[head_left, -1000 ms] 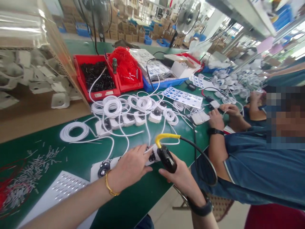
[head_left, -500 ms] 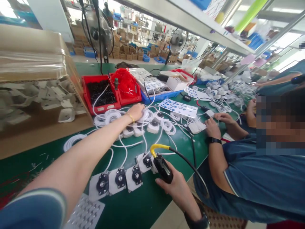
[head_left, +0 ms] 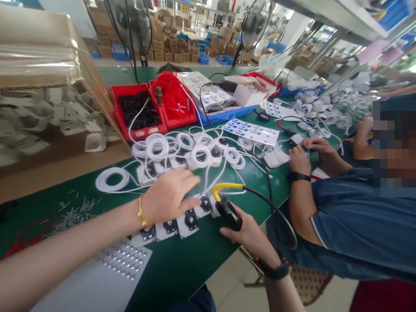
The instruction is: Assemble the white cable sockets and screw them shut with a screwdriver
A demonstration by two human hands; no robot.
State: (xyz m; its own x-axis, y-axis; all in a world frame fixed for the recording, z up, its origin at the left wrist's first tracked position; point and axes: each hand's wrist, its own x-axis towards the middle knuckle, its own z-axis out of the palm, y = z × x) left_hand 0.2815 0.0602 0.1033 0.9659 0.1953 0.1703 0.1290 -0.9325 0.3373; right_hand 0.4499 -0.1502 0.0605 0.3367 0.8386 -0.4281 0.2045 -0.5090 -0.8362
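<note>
My left hand (head_left: 170, 195) hovers palm down over a row of square white housings, its fingers stretched out and thumb apart, holding nothing. Each housing (head_left: 188, 224) carries a black round fitting, and white cables run back from the row. My right hand (head_left: 249, 236) is wrapped around a black electric screwdriver (head_left: 228, 213) whose cord leaves through a yellow sleeve (head_left: 225, 186). The screwdriver's tip is hidden, close to the housing at the right end. Coiled white cables (head_left: 201, 157) lie behind the row, over more white housings.
Red bins of black parts (head_left: 138, 113) and red pieces (head_left: 172, 99) stand behind. A cardboard box (head_left: 39, 52) is at left. A sheet with shiny screws (head_left: 123, 260) lies in front. At right a co-worker (head_left: 354, 225) handles a small white part.
My left hand has drawn back from the coiled cables toward the front row of housings, and its fingers have straightened. My right hand still holds the screwdriver. The camera view has tilted down.
</note>
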